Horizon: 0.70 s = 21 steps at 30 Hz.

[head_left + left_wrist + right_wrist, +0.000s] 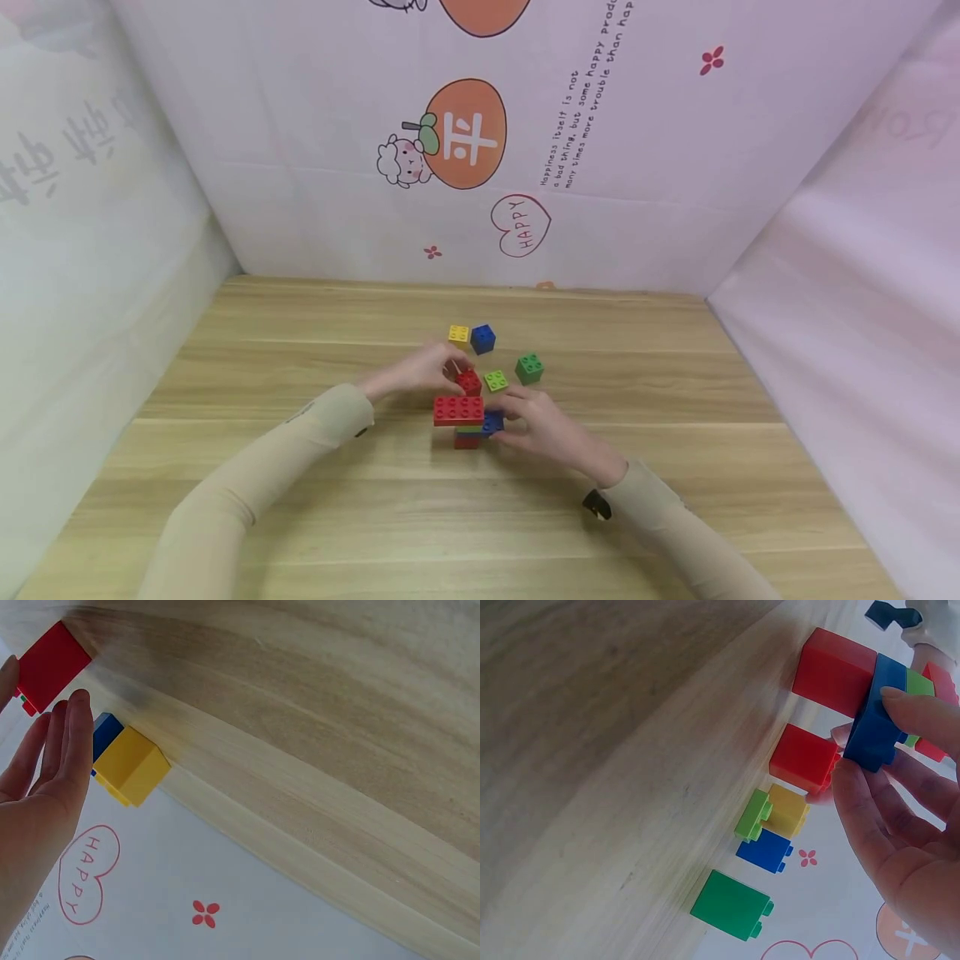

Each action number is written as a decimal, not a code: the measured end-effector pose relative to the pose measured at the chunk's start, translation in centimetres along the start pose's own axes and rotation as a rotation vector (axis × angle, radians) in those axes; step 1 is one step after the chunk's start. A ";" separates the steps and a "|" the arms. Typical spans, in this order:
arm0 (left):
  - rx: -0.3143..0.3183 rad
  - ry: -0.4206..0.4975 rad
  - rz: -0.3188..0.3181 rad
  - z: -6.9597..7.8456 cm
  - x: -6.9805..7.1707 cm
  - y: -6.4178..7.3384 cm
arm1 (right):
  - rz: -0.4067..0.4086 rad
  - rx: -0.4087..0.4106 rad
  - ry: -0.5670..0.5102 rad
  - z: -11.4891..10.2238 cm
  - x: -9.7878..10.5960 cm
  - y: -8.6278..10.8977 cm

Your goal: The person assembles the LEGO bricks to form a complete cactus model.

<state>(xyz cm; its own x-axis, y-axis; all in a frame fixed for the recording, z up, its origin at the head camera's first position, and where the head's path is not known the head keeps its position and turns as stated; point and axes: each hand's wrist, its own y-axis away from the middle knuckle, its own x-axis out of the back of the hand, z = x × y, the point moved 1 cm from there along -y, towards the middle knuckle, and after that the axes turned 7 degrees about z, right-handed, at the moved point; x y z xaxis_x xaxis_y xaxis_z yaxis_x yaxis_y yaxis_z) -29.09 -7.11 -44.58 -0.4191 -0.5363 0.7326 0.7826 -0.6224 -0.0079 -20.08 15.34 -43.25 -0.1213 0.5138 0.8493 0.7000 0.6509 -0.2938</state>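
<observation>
I'm working inside a small booth-like enclosure (pixel 97 275): wrinkled white sheets (pixel 315 200) rise at the back, left and right of my pale wood-grain counter (pixel 420 517), the back one printed with round orange fruits (pixel 467 133) and a red-outlined heart (pixel 521 226). What building lies beyond, I cannot tell.

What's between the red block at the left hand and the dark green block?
In the head view, the lime-green block lies between that red block and the dark green block.
</observation>
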 end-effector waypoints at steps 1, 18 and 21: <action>-0.004 -0.002 -0.001 0.0 -0.1 0.0 | 0.002 0.002 0.002 0.0 0.0 0.0; 0.038 0.019 0.003 -0.5 0.1 0.2 | 0.007 0.010 -0.001 0.0 -0.1 0.0; 0.047 0.022 0.013 -0.5 0.0 0.2 | 0.006 0.014 -0.003 0.0 0.0 0.1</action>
<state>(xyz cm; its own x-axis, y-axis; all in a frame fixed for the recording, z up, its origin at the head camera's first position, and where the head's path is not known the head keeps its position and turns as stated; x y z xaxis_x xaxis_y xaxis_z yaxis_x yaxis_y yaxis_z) -29.16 -7.56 -44.96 -0.4187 -0.5566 0.7176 0.8083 -0.5886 0.0150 -20.02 15.36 -43.27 -0.1190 0.5196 0.8461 0.6909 0.6553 -0.3052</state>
